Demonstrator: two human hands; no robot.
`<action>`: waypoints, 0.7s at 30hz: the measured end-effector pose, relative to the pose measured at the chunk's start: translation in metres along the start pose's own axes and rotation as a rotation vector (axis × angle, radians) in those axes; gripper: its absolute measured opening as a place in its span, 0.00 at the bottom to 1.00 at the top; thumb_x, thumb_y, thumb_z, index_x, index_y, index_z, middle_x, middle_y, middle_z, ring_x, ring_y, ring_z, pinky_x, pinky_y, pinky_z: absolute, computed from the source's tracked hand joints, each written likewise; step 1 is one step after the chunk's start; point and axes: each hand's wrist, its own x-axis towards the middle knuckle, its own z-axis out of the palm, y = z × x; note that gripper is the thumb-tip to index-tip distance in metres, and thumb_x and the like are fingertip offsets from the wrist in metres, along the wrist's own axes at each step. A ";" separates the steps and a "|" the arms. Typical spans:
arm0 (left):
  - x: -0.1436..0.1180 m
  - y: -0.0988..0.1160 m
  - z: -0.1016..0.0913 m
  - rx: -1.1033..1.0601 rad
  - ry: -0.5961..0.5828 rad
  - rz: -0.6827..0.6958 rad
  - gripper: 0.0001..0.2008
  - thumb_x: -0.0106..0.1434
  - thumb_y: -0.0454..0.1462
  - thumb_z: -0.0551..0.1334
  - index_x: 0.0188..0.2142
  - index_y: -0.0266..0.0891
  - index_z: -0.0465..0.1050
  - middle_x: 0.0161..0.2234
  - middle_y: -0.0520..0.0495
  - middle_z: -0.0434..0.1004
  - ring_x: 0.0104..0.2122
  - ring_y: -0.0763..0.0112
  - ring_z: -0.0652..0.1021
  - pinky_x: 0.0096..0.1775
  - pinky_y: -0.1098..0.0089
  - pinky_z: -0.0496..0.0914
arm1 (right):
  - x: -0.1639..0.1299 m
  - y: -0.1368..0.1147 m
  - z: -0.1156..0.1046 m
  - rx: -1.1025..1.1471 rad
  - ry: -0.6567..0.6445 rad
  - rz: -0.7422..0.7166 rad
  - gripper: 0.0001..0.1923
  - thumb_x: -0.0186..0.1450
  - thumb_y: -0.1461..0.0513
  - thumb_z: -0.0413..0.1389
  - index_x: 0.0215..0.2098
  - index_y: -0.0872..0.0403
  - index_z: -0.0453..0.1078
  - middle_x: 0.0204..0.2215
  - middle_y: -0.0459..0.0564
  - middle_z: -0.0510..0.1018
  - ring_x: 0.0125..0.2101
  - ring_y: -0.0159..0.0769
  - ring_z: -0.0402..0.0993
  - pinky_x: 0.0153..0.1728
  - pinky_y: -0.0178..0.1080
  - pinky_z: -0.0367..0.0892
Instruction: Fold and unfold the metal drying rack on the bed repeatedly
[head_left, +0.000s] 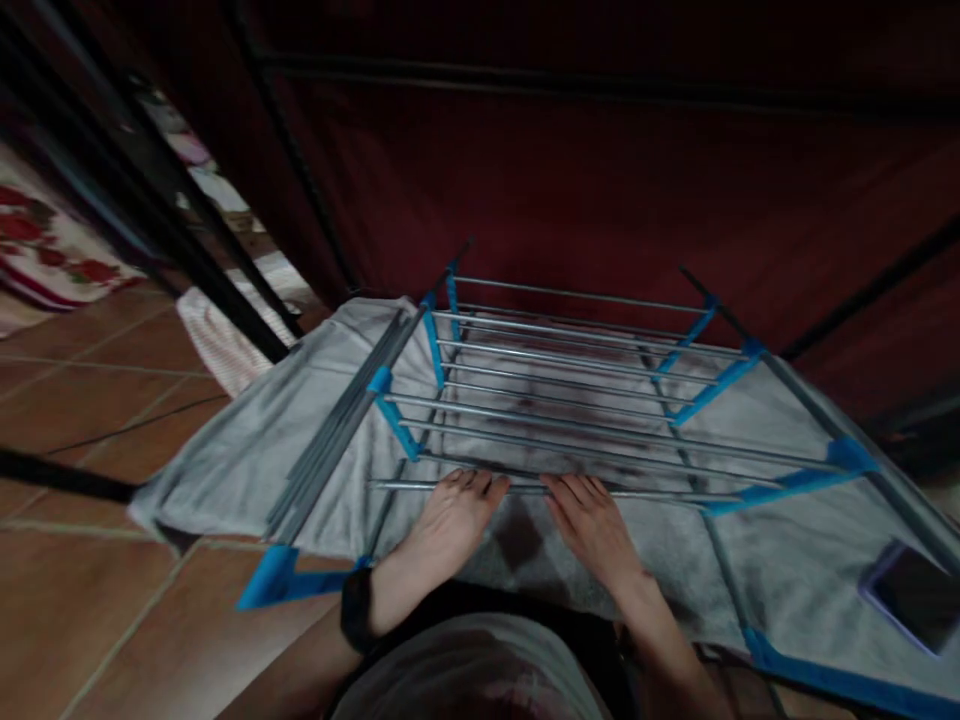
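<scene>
A metal drying rack with grey rods and blue plastic joints stands in front of me. A light grey towel is spread across it and hangs off the left side. My left hand lies flat on the towel at the near edge, fingertips touching the nearest rod. My right hand lies flat beside it, fingertips at the same rod. Neither hand holds anything. A dark band circles my left wrist.
A phone with a purple edge lies on the towel at the right. Dark red fabric with black frame bars stands behind the rack. Terracotta floor tiles lie to the left, with a flowered cloth at the far left.
</scene>
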 end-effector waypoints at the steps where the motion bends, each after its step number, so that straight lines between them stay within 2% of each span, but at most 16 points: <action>1: 0.000 0.001 0.000 -0.017 0.014 -0.012 0.22 0.64 0.26 0.52 0.54 0.40 0.69 0.45 0.43 0.76 0.42 0.59 0.76 0.46 0.59 0.69 | 0.001 0.001 0.003 -0.005 0.004 -0.023 0.16 0.73 0.60 0.46 0.55 0.53 0.67 0.43 0.52 0.77 0.42 0.39 0.72 0.48 0.44 0.63; 3: -0.002 0.004 -0.001 -0.060 0.086 -0.037 0.20 0.64 0.27 0.53 0.54 0.40 0.69 0.47 0.42 0.75 0.45 0.60 0.74 0.48 0.59 0.68 | 0.004 0.006 0.008 -0.028 0.011 -0.056 0.16 0.74 0.60 0.45 0.55 0.54 0.67 0.42 0.53 0.76 0.41 0.40 0.72 0.47 0.44 0.63; 7: -0.011 0.012 0.004 -0.170 0.351 -0.011 0.20 0.65 0.29 0.55 0.55 0.42 0.68 0.55 0.41 0.69 0.51 0.60 0.70 0.53 0.57 0.64 | 0.011 0.015 0.016 -0.062 0.002 -0.078 0.16 0.74 0.61 0.44 0.54 0.54 0.68 0.40 0.53 0.76 0.40 0.40 0.73 0.45 0.44 0.64; 10: -0.021 0.013 0.020 -0.300 0.509 -0.028 0.16 0.67 0.30 0.54 0.52 0.43 0.70 0.49 0.43 0.73 0.47 0.63 0.71 0.49 0.60 0.65 | 0.014 0.019 0.020 -0.074 0.010 -0.090 0.16 0.74 0.60 0.45 0.55 0.54 0.67 0.41 0.54 0.77 0.41 0.40 0.73 0.46 0.44 0.64; 12: -0.028 0.009 0.038 -0.446 0.566 -0.122 0.12 0.68 0.32 0.54 0.48 0.43 0.72 0.43 0.44 0.75 0.44 0.64 0.72 0.46 0.62 0.67 | 0.015 0.020 0.022 -0.092 0.021 -0.098 0.16 0.73 0.59 0.46 0.55 0.55 0.67 0.42 0.54 0.77 0.42 0.41 0.73 0.46 0.45 0.65; 15: -0.035 -0.009 0.072 -0.772 0.693 -0.433 0.08 0.68 0.37 0.56 0.40 0.42 0.74 0.38 0.45 0.75 0.40 0.65 0.74 0.44 0.64 0.68 | 0.014 0.022 0.026 -0.104 0.026 -0.111 0.16 0.73 0.58 0.46 0.55 0.55 0.67 0.42 0.55 0.77 0.42 0.42 0.73 0.45 0.45 0.65; 19: -0.035 -0.041 0.108 -1.217 1.007 -0.993 0.10 0.62 0.45 0.62 0.34 0.41 0.73 0.32 0.50 0.73 0.33 0.69 0.74 0.38 0.69 0.69 | 0.013 0.025 0.032 -0.115 0.015 -0.133 0.16 0.73 0.58 0.47 0.54 0.54 0.67 0.40 0.54 0.77 0.41 0.41 0.73 0.44 0.44 0.65; 21: -0.031 -0.054 0.116 -1.329 1.130 -1.137 0.12 0.60 0.47 0.63 0.35 0.41 0.73 0.34 0.50 0.74 0.35 0.70 0.74 0.40 0.69 0.69 | 0.013 0.027 0.034 -0.120 0.015 -0.142 0.15 0.73 0.58 0.47 0.54 0.54 0.67 0.39 0.54 0.77 0.39 0.41 0.73 0.43 0.44 0.65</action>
